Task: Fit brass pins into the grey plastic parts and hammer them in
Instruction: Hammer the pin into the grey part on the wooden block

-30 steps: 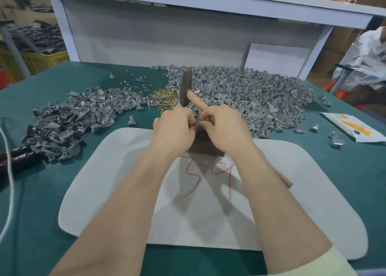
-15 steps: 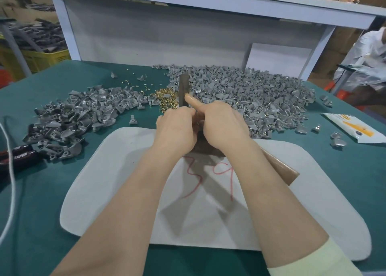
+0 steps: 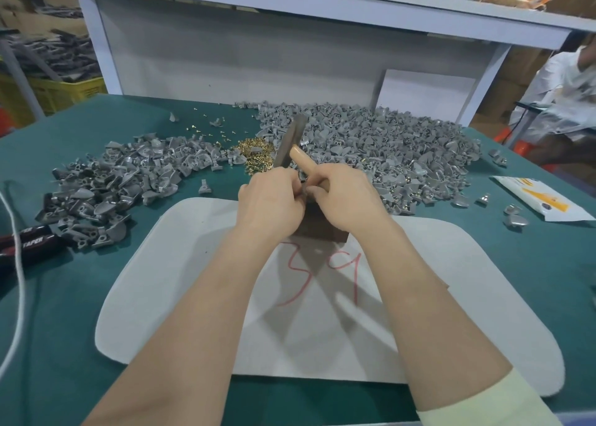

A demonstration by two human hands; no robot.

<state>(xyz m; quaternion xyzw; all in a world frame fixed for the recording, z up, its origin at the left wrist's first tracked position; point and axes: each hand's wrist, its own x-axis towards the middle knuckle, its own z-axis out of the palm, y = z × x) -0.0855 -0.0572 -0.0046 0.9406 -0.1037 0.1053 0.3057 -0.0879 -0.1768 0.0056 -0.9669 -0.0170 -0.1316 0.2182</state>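
My hands meet over a dark wooden block standing on the white mat. My left hand pinches a small grey plastic part on top of the block; the part is mostly hidden by my fingers. My right hand grips the hammer, index finger stretched up along it. The dark hammer head leans just behind my hands. A heap of brass pins lies behind them. One pile of grey parts spreads to the right and another pile of grey parts to the left.
Red-and-black pliers and a white cable lie at the left edge. A white-and-yellow packet and a few loose grey parts sit at the right. Another person sits beyond the table's right corner.
The hammer head has tipped over to the right and stays low by my hands. The handle end seen beside my right forearm is now hidden. Both hands stay over the block.
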